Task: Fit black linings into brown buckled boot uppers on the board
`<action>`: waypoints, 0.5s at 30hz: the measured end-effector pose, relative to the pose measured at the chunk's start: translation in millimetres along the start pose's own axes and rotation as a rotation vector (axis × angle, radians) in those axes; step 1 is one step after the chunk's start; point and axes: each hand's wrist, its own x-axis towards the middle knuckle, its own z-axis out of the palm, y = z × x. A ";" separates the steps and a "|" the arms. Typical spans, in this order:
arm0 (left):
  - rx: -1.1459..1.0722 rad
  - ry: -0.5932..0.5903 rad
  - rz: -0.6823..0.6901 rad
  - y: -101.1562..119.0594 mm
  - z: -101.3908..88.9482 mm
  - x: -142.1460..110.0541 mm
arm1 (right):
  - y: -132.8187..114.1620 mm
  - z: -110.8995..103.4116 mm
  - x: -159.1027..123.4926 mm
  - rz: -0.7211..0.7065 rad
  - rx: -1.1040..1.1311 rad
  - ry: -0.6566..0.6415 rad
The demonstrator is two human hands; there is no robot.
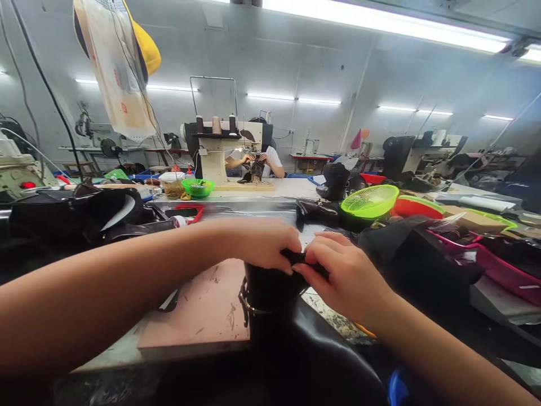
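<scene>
A black leather boot [274,290] stands in front of me, with a thin metal-trimmed strap [250,307] around its shaft. My left hand [270,242] is closed on the dark upper edge of the shaft, thumb and fingers pinching it. From the other side my right hand [338,270] grips the same edge, its fingertips almost touching those of my left. What lies inside the folded edge is hidden by the fingers. Below my left forearm is a pinkish, scuffed board [198,310], just left of the boot.
More dark boots [316,213] lie beyond my hands. A lime-green mesh basket [367,202] and a magenta basket [511,276] stand to the right. Black leather pieces [71,220] are heaped at left. Across the table a person works at a sewing machine [215,158].
</scene>
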 end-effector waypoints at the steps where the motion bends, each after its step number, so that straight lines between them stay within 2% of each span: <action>1: -0.008 0.050 0.019 -1.5 2.1 0.5 | 3.0 -3.2 0.5 0.029 0.042 -0.052; 4: -0.158 0.121 0.038 -10.0 12.0 -4.7 | 16.0 -9.4 0.6 0.147 0.291 -0.185; 7: -0.303 0.153 0.028 -17.4 19.6 -13.5 | 23.7 -5.5 0.2 0.298 0.450 -0.192; 9: -0.351 0.120 0.023 -18.3 20.7 -16.9 | 22.2 0.8 0.9 0.360 0.456 -0.177; 12: -0.335 0.038 -0.058 -14.4 19.7 -15.4 | 14.2 9.7 2.6 0.358 0.379 -0.096; 13: -0.316 0.039 -0.092 -12.6 19.8 -13.5 | 11.6 11.8 2.9 0.346 0.334 -0.061; 15: -0.298 0.113 -0.128 -9.5 22.1 -9.5 | 8.8 14.3 2.7 0.316 0.294 0.000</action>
